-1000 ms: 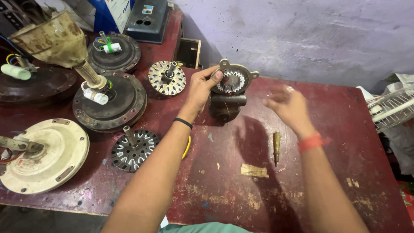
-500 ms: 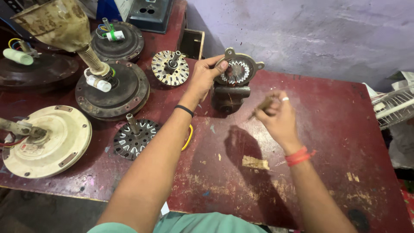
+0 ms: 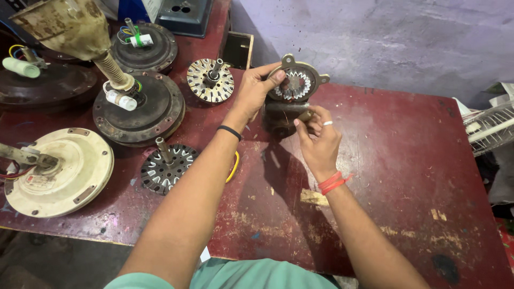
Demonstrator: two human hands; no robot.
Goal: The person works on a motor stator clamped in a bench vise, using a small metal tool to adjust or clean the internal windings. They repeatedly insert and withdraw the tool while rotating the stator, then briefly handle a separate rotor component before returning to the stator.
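My left hand [image 3: 256,88] grips the rim of a round metal motor part [image 3: 297,84] with copper windings, holding it upright on edge at the far side of the dark red table [image 3: 407,160]. My right hand [image 3: 318,139], with a ring and a red wrist thread, pinches a short brass-coloured pin [image 3: 305,115] against the lower part of that motor piece. Its base is partly hidden by my fingers.
To the left lie a slotted rotor with a shaft [image 3: 210,80], a dark stator disc [image 3: 166,167], a cream motor housing [image 3: 59,171] and two dark housings [image 3: 138,109]. A small wood chip [image 3: 315,197] lies near me. A wire fan guard [image 3: 487,128] pokes in at the right edge.
My right hand picked the brass pin up off the table and brought it left to the motor part. My left hand kept its hold.
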